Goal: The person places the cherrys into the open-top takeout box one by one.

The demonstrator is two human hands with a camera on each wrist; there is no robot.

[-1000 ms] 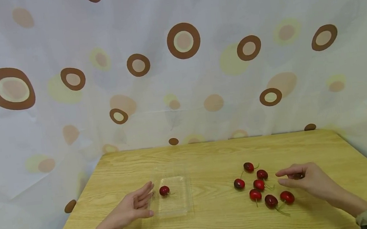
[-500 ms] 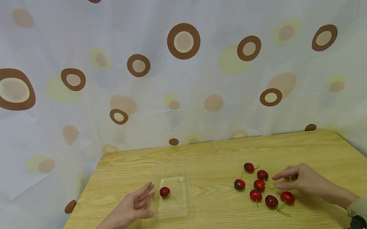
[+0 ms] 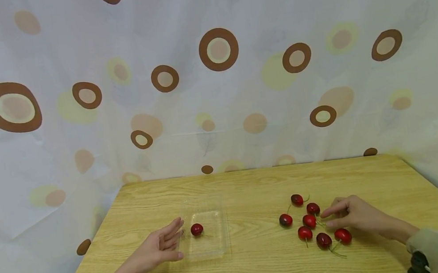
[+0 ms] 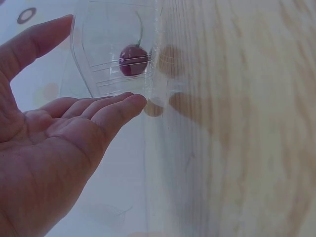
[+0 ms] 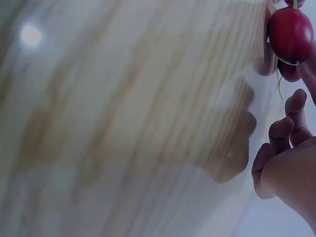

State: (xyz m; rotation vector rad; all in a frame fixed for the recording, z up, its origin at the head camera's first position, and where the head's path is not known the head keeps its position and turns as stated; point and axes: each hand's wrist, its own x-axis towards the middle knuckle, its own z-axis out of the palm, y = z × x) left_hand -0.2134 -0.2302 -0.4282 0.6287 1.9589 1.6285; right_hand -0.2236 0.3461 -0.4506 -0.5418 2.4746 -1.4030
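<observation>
A clear plastic container [image 3: 215, 250] lies on the table, with one dark red cherry [image 3: 197, 230] inside; its stem shows in the left wrist view. My left hand [image 3: 151, 252] is at the container's left side, thumb and fingers spread along the wall. In the left wrist view its fingertips [image 4: 138, 101] meet the lower edge. To the right, several red cherries [image 3: 309, 221] with green stems lie loosely grouped. My right hand [image 3: 357, 217] is just right of them, thumb and index finger apart near a stem. The right wrist view shows a large cherry [image 5: 291, 35] above the curled back fingers.
The wooden table [image 3: 256, 266] carries everything. A pale curtain [image 3: 255, 26] with brown and yellow circles hangs behind and at the sides. Between container and cherries lies bare wood.
My right hand has moved left, its thumb and index finger coming close to the stems of the middle cherries. The left hand has stayed at the container; its cherry has shifted slightly.
</observation>
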